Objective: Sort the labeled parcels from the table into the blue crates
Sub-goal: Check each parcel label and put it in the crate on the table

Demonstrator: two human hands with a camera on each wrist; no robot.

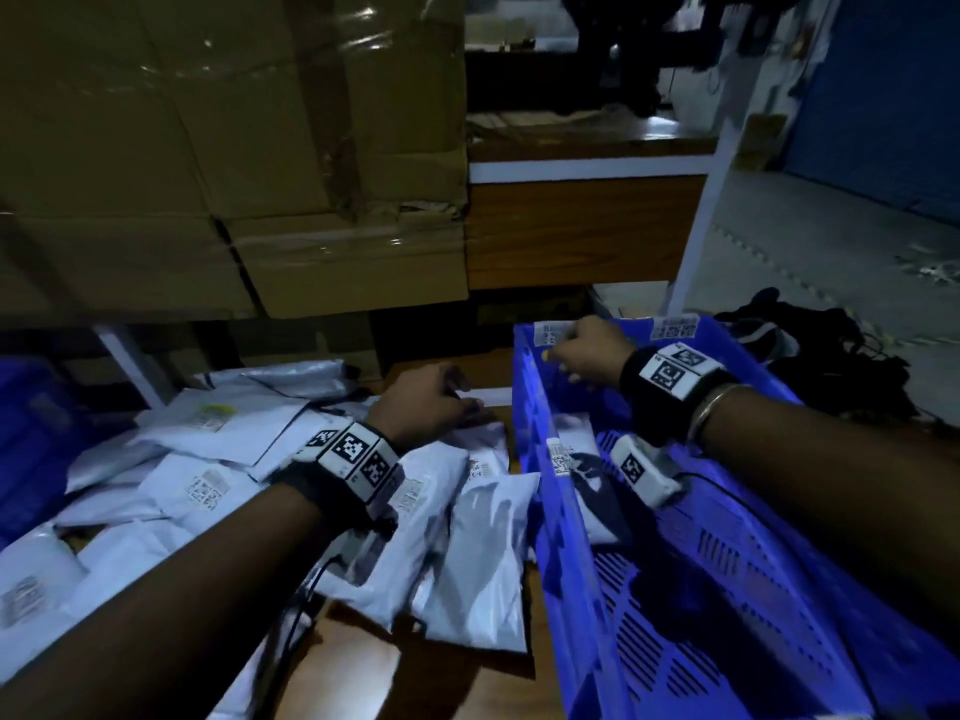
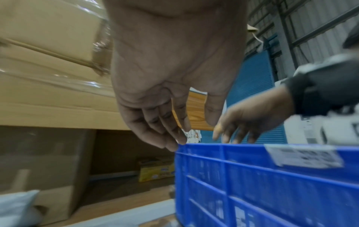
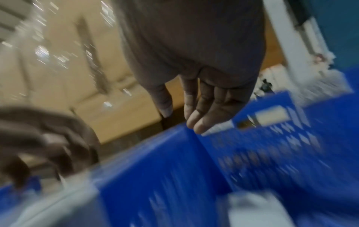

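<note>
Several white labeled parcels (image 1: 208, 485) lie heaped on the wooden table (image 1: 415, 683), left of a blue crate (image 1: 727, 589). One white parcel (image 1: 576, 459) lies inside the crate against its left wall. My left hand (image 1: 462, 397) hovers over the far end of the heap beside the crate wall. In the left wrist view, the left hand (image 2: 190, 132) has relaxed fingers and holds nothing, level with the crate's (image 2: 272, 184) rim. My right hand (image 1: 561, 356) is above the crate's far left corner. In the blurred right wrist view, the right hand (image 3: 180, 119) has straight fingers and is empty.
Film-wrapped cardboard boxes (image 1: 234, 148) are stacked right behind the table. A second blue crate (image 1: 31, 433) stands at the far left. A wooden desk (image 1: 582, 231) stands beyond. Dark cloth and cables (image 1: 831, 366) lie on the floor to the right of the crate.
</note>
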